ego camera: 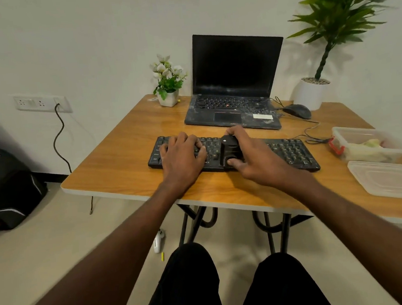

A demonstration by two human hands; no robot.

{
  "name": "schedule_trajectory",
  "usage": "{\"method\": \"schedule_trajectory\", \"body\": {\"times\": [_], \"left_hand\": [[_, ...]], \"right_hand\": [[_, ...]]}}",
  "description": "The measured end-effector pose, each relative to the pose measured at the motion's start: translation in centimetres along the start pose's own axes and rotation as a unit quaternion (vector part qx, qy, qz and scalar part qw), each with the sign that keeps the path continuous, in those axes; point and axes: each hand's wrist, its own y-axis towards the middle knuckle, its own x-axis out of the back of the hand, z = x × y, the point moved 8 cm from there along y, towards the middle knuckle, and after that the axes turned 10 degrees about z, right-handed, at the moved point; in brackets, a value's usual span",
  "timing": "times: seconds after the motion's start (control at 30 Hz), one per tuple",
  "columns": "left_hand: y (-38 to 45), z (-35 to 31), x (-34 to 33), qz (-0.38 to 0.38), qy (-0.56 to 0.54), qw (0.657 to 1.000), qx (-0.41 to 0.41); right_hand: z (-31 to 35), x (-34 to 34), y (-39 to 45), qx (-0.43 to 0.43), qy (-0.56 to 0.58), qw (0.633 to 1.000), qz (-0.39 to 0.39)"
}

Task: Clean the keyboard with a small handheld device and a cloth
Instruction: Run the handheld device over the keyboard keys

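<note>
Fingers (232, 132) of the right hand (255, 157) curl round a small black device (230, 150), thumb at its near end, holding it across the middle of the keyboard (289, 151). Left hand (183, 153) lies flat on the keyboard's left part, fingers spread and relaxed, gripping nothing.

Table (124, 163), wood-topped, carries the keyboard near its front edge. Behind the keyboard stands an open laptop (235, 82), screen dark, with a pale sticker on its palm rest too blurred to read. Far right behind the keyboard is a tall plant (338, 21) in a white pot. Left of the keyboard, on the floor by the wall, sits a black bag (5, 187) with a round logo, possibly HP. Right of the keyboard lie a clear box (363, 144) with a red clip and, nearer, its lid (389, 178); the box's pale contents may be a cloth. Behind-left of the keyboard is a small flower pot (168, 82). Behind-right lies a mouse (296, 111), its cable running beside the keyboard's right end. Keyboard legends are mostly unreadable.
</note>
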Motion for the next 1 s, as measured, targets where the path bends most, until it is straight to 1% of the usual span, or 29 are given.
{"method": "schedule_trajectory", "body": {"times": [0.13, 0.2, 0.3, 0.4, 0.5, 0.57, 0.63, 0.77, 0.8, 0.83, 0.87, 0.9, 0.97, 1.0], "left_hand": [[0.0, 0.1, -0.2, 0.003, -0.003, 1.000, 0.000], [0.0, 0.1, -0.1, 0.001, -0.002, 1.000, 0.001], [0.0, 0.1, -0.1, 0.002, -0.001, 1.000, 0.005], [0.0, 0.1, -0.2, 0.004, 0.002, 1.000, 0.004], [0.0, 0.1, -0.2, 0.001, 0.003, 1.000, 0.004], [0.0, 0.1, -0.2, 0.004, 0.004, 1.000, 0.005], [0.0, 0.1, -0.2, 0.006, 0.006, 1.000, 0.006], [0.1, -0.1, -0.2, 0.003, 0.028, 1.000, 0.005], [0.1, -0.1, -0.2, 0.004, 0.031, 0.999, 0.005], [0.1, -0.1, -0.2, 0.006, 0.033, 0.999, 0.005], [0.1, -0.1, -0.2, 0.008, 0.033, 0.999, 0.005], [0.0, -0.1, -0.2, 0.010, 0.033, 0.999, 0.005], [0.1, 0.0, -0.3, 0.012, 0.033, 0.999, 0.006], [0.1, 0.0, -0.4, 0.011, 0.033, 0.999, 0.004]], "right_hand": [[-1.2, 1.1, -0.8, -0.025, -0.061, 0.996, 0.051], [-1.1, 2.0, -0.8, -0.031, -0.074, 0.996, 0.028], [-0.3, 0.6, -1.2, -0.004, 0.014, 0.999, -0.031], [-1.1, -0.7, -2.3, -0.009, 0.005, 0.999, -0.036], [-2.2, 0.9, -2.5, -0.041, -0.016, 0.999, -0.024], [-1.9, 1.5, -2.1, -0.038, -0.016, 0.999, -0.022], [-1.3, 1.3, -1.8, -0.025, 0.012, 0.999, -0.042], [-1.5, 2.2, -0.5, -0.016, 0.103, 0.984, -0.146], [-1.7, 2.6, 0.1, -0.016, 0.126, 0.978, -0.163], [-1.8, 2.7, 0.8, -0.012, 0.145, 0.975, -0.165], [-1.7, 2.7, 1.5, -0.003, 0.146, 0.978, -0.149], [-1.6, 2.3, 2.2, 0.009, 0.123, 0.986, -0.115], [-1.9, 1.5, 3.4, 0.022, 0.045, 0.999, -0.021], [-2.2, 1.5, 3.7, 0.017, 0.004, 1.000, 0.011]]}}
